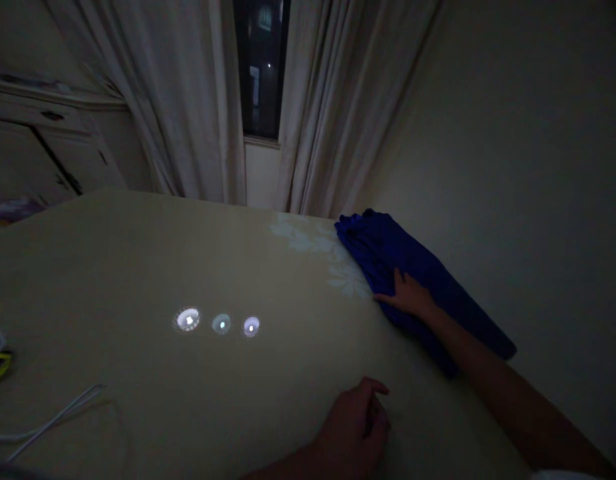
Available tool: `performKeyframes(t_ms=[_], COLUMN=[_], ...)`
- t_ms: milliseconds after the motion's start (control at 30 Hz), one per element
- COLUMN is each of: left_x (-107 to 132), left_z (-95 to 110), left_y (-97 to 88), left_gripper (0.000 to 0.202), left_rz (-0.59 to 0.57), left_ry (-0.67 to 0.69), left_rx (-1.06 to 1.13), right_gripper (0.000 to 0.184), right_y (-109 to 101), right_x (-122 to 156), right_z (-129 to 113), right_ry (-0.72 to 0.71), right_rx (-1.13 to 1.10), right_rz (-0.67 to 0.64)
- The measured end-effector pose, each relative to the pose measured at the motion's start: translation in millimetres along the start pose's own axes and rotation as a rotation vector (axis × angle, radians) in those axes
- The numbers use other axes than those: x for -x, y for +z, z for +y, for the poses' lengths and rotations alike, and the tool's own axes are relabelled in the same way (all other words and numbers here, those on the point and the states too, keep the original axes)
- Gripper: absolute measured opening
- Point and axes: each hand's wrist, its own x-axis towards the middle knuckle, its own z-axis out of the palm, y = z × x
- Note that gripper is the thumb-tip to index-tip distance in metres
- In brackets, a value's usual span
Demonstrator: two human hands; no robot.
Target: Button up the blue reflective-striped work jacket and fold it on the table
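My right hand [408, 297] lay flat and open, pinning the cloth [383, 243] at the bed [138, 267] edge; left hand [361, 417] rested apart, loosely curled, empty.

We see soft, matt, creased blue cloth [413, 267] at two o'clock on a smooth, matt yellowish sheet [138, 267]. Thin draped fabric curtains [188, 100] hang at twelve; a glossy white plastic cable [53, 417] lies at eight.

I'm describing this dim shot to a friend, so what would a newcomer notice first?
The deep blue cloth at the right edge of the bed stands out, with the right hand laid on it. Three bright light spots glow in a row on the middle of the bed, and the left hand rests on the bed nearer the camera.
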Motion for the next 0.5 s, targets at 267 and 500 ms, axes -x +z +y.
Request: performKeyframes(t_ms=[267, 500], left_x=[-2, -18], left_z=[-10, -22], left_y=[3.6, 11.4], left_gripper=[0.048, 0.052], left_rz=[0.009, -0.041], left_ry=[0.001, 0.039], left_rx=[0.008, -0.081], right_gripper=[0.097, 0.043], right_y=[-20, -40], right_x=[-3, -7], right_z=[-29, -58], right_ry=[0.051, -0.068], right_rx=[0.129, 0.243], right_rz=[-0.058, -0.096])
